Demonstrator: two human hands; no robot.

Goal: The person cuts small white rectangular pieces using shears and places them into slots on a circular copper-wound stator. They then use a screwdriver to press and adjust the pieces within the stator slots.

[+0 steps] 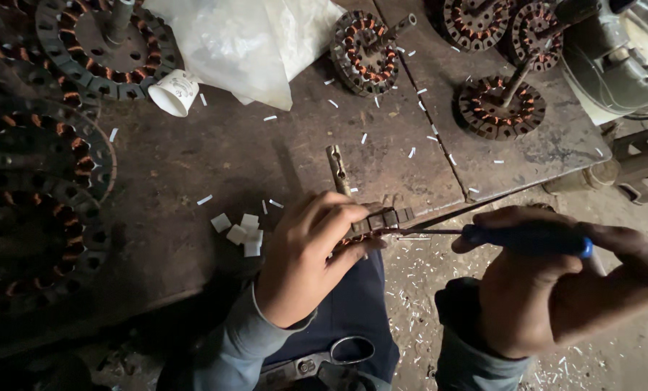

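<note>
Stator core, small dark slotted metal piece with copper winding [382,219], pinned under left hand [306,253] at near edge of worn dark wooden workbench [193,166], over lap in blue trousers; likely braced there to keep steady against the tool. Left fingers curled down on top, gripping the core. Right hand [548,289] clenched round blue-handled screwdriver [526,239], thin steel shaft level, tip at core's slots, apparently for prying or pushing into a slot. Small white square paper pieces [240,232] stacked just beside left hand, within easy reach. White paper slivers [411,152] scattered across bench and on dusty floor. Flat perforated metal strip [336,168] lying just beyond left fingers. Round wound stators with copper coils and shafts [501,108] set apart at far side of bench, more large ones at left edge. Crumpled translucent plastic sheet [244,43] at top, white paper cup tipped on side [173,93] next to it. Steel scissors [331,355] resting on lap, handles up.
</note>
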